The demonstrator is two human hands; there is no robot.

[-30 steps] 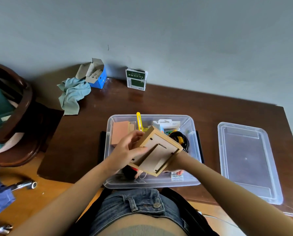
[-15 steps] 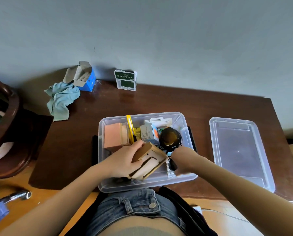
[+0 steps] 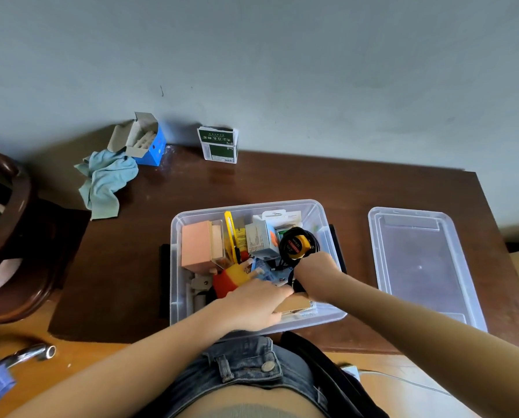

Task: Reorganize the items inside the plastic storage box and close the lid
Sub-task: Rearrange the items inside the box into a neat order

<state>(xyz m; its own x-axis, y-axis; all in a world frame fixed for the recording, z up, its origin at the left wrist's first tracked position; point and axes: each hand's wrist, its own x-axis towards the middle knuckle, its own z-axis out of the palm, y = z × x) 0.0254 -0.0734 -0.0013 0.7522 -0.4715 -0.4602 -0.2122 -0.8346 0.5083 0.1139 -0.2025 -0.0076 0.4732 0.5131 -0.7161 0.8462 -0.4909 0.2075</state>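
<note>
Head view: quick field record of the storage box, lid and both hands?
box: clear plastic storage box on dark wooden table, open, full of items
lid: clear plastic lid flat on table, right of box, apart from it
left hand: left hand presses tan wooden frame down at box's near end
right hand: right hand holds black-and-yellow tape measure

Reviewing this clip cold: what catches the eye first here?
Both hands are down in the clear storage box at the table's near edge: the left hand rests on a cardboard piece, and the right hand holds a yellow tape measure. The lid lies off to the right.
</note>
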